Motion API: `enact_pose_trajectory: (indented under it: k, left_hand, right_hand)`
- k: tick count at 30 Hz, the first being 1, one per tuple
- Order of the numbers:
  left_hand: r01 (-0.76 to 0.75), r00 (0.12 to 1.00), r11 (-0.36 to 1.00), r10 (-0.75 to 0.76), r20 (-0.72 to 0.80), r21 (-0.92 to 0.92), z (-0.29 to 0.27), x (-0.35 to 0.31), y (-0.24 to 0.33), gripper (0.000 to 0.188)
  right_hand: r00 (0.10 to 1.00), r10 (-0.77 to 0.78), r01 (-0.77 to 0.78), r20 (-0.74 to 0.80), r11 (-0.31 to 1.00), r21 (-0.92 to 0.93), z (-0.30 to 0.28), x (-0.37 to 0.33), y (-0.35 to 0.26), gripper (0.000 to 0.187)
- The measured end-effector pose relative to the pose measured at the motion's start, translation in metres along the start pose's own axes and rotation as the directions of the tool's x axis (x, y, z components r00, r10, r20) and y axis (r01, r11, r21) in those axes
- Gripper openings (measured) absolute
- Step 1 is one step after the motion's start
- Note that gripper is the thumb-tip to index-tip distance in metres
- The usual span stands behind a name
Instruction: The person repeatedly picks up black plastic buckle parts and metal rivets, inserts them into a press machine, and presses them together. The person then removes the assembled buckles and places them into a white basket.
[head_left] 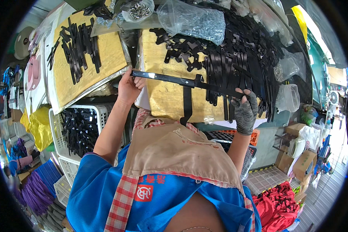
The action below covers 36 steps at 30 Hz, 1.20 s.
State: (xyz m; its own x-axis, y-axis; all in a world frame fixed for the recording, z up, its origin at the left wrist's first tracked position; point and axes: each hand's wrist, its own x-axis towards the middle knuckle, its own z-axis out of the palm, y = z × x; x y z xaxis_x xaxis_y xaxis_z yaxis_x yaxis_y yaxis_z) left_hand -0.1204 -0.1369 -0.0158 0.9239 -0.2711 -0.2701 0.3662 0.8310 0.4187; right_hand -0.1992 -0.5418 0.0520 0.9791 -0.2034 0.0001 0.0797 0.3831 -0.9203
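A long flat black metal strip [162,77] spans between my two hands, sloping slightly down to the right. My bare left hand [130,87] is closed round its left end. On its right end are the fingers of my right hand [245,110], which wears a grey glove with bare fingertips. Near the strip's middle, a second black strip [187,102] with a bent lower end extends toward me; whether the two are joined I cannot tell. Beneath lies the yellowish work board [162,101]. Many black strips [224,69] lie side by side under and beyond my right hand.
Small black brackets [185,50] are heaped at the back, beside clear bags of small hardware [193,21] and rivet-like pieces [140,11]. Another board [108,50] at left carries black strips [77,50]. A white basket [101,112] of black parts stands below it.
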Motion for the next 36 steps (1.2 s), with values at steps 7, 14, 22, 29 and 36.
enact_pose_trajectory:
  k: [7,14,22,29,36]
  left_hand:
    - [0.002,1.0,0.999,-0.003,0.012,0.041,0.002,0.003,0.006,0.031]
    - [-0.022,1.0,0.999,0.021,0.013,0.031,0.013,0.002,0.004,0.041]
    - [-0.079,0.991,0.994,0.07,0.111,0.08,0.026,0.002,0.017,0.04]
    - [-0.118,0.981,0.984,0.095,0.171,0.132,0.037,-0.001,0.022,0.044]
    - [-0.133,0.973,0.982,0.103,0.206,0.136,0.045,-0.004,0.023,0.045]
  right_hand:
    - [1.0,0.018,-0.017,-0.026,0.999,0.045,0.002,0.0,0.003,0.026]
    - [1.0,0.03,-0.029,-0.006,0.991,0.129,-0.007,-0.001,0.006,0.024]
    - [0.998,0.059,-0.056,-0.005,0.97,0.238,-0.007,-0.002,0.012,0.022]
    - [0.995,0.082,-0.062,-0.059,0.96,0.273,-0.013,-0.004,0.016,0.021]
    - [0.998,0.059,-0.054,-0.009,0.956,0.29,-0.017,-0.003,0.013,0.02]
